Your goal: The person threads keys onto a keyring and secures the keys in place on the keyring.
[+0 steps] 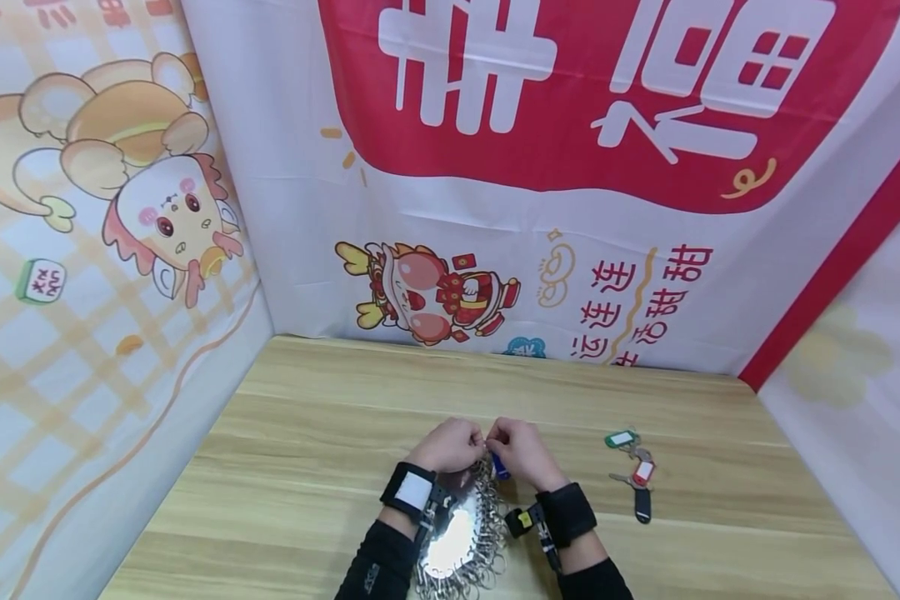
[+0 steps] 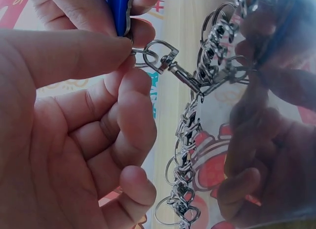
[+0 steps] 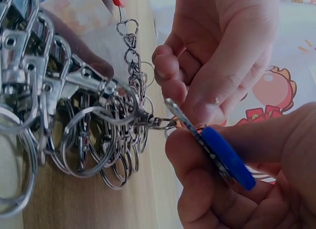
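In the head view, my left hand point(image 1: 448, 446) and right hand point(image 1: 527, 457) meet over the table at the far end of a shiny reflective panel point(image 1: 450, 546) edged with metal clasps. Thumb and forefinger of the left hand pinch a small split ring point(image 2: 139, 56), which hangs on a swivel clasp point(image 2: 170, 66) from the panel's edge. The right hand grips a blue key tag point(image 3: 228, 159) together with a metal key point(image 3: 185, 120) lying along it. The tips of both hands touch at the ring, and the fingers partly hide the join.
Right of the hands lie a green key tag point(image 1: 621, 438), a red key tag point(image 1: 644, 472) and a black key tag point(image 1: 642, 505), with keys among them. Many clasps and rings point(image 3: 89, 135) crowd the panel's edge. A printed cloth wall point(image 1: 435, 208) rises behind the wooden table point(image 1: 307, 417).
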`<state>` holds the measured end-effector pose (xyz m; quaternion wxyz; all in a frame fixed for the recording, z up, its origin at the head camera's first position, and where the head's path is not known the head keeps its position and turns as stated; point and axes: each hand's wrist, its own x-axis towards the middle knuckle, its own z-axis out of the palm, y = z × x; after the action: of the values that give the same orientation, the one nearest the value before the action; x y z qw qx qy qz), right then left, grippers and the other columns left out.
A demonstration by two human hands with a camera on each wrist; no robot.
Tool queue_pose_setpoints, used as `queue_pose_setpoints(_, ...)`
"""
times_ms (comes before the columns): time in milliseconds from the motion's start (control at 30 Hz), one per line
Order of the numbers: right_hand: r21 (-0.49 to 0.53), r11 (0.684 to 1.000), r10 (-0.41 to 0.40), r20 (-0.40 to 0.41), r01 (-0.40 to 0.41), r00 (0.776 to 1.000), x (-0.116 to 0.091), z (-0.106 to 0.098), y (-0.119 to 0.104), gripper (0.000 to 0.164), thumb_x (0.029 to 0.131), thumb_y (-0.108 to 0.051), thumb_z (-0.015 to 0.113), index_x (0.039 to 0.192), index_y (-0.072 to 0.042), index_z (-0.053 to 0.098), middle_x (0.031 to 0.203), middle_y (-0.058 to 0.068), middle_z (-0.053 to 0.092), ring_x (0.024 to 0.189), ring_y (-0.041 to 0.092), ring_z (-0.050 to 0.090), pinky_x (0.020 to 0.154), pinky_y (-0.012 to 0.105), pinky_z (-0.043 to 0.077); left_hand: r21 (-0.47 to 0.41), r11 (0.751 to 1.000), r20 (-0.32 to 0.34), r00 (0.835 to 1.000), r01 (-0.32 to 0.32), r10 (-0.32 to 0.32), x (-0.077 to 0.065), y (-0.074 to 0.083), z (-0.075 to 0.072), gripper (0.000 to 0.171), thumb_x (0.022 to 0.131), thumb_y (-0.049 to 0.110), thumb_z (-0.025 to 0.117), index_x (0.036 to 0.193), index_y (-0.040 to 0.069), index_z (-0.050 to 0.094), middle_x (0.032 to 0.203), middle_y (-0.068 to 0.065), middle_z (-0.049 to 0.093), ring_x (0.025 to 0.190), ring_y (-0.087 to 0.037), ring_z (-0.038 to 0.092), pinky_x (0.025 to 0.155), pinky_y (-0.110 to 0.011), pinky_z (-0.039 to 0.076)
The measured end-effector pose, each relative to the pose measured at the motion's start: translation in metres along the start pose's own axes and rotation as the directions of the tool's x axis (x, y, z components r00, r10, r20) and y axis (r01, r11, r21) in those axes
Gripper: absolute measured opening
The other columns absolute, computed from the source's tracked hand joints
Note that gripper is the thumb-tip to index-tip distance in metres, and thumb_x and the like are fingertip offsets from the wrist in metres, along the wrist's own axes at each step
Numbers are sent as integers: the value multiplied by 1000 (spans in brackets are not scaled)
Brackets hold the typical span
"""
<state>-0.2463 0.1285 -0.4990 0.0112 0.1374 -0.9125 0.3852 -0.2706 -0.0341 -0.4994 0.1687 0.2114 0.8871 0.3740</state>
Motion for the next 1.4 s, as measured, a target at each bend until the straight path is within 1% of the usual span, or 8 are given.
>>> queue_pose_setpoints(167,-12,1000,-20,19,21,1000,-1,1,-1,13,88,-5,64,77,-10,60,67,-4,54,56,10,48,50,24,40,42,999,-17,1000,-15,16,0,-2,1,19,90,16,56,71,15,58,61,3,57,49,-13,55,46,-28,41)
queue_pose_setpoints(500,-17,999,-37,17,38,999,-1,5,0,14,87,-3,64,75,-10,59,65,-4,54,54,9,47,49,23,39,62,998,-30,1000,-7,9,-2,-2,1,19,87,15,57,68,15,58,59,4,56,49,-12,53,46,-26,40)
queue_pose_setpoints(733,11,1000,1,-8,-1,1000,0,6,-3,12,88,-2,62,78,-8,60,67,-3,55,55,9,48,49,24,40,-21,999,-17,999,36,-36,-2,-2,-1,14,87,16,59,73,15,60,62,1,59,52,-17,58,47,-28,43)
queue_pose_setpoints(867,18,1000,25,-25,-24,999,0,6,-4,11,88,-2,61,79,-7,60,68,-1,56,55,10,48,49,25,39,-43,998,-9,999,43,-44,-2,-2,-2,12,88,16,59,77,13,62,66,0,60,55,-19,60,49,-29,45)
queue_pose_setpoints(1000,12,1000,29,-40,-29,999,0,7,-5,11,88,-2,61,78,-6,60,69,0,57,56,11,49,49,25,40,-39,998,-11,999,44,-44,-1,-3,-3,14,89,16,58,76,13,61,65,0,59,54,-18,59,48,-29,45)
queue_pose_setpoints(1200,-31,999,7,-36,-8,999,-2,16,-10,11,90,-4,59,80,-8,58,68,-1,55,52,9,47,46,24,39,34,999,-34,999,12,-11,-2,-8,-4,25,86,14,56,62,14,51,53,4,49,46,-13,52,44,-26,38)
queue_pose_setpoints(1300,-55,998,-17,-42,15,999,-2,23,-10,11,91,-5,58,82,-9,56,67,-1,54,50,9,45,45,24,38,61,998,-44,999,14,-12,-2,-10,-6,31,86,13,56,57,14,44,47,5,42,42,-12,48,43,-25,34)
queue_pose_setpoints(1400,-59,998,-39,-62,35,997,-1,27,-10,10,91,-3,57,82,-8,55,67,0,54,50,8,45,44,23,38,74,997,-45,999,24,-21,-3,-10,-9,34,86,14,55,55,15,40,46,6,38,41,-12,48,43,-25,34)
